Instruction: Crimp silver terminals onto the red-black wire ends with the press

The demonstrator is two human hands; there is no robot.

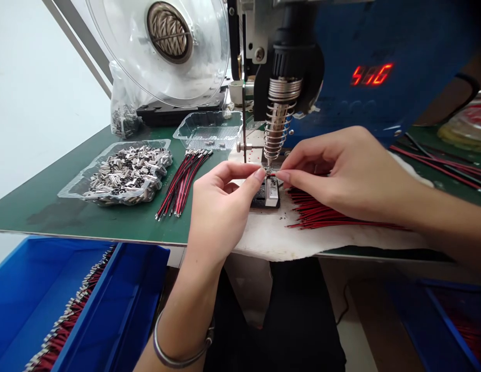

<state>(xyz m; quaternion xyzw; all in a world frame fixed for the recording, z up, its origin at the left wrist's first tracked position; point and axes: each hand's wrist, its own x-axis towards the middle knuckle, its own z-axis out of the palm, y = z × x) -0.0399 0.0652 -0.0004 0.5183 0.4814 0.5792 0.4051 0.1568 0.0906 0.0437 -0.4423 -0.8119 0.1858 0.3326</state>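
My left hand (222, 206) is closed in a pinch at the left side of a small metal fixture (272, 192). What sits between its thumb and forefinger is too small to make out. From the right, my right hand (343, 165) pinches a thin red wire (274, 174) whose end reaches over the fixture. Directly above is the spring-wrapped soldering iron (278, 121), its tip pointing down at the spot where my fingertips meet. A bundle of red and black wires (321, 211) lies on a white cloth (271, 243), partly under my right hand.
Left on the green table (42, 201) are a clear tray of metal connectors (124, 173), wires with connectors attached (184, 181) and another clear tray (209, 121). A spool (201, 67) and a blue machine (364, 108) stand behind. Below left is a blue bin (96, 310).
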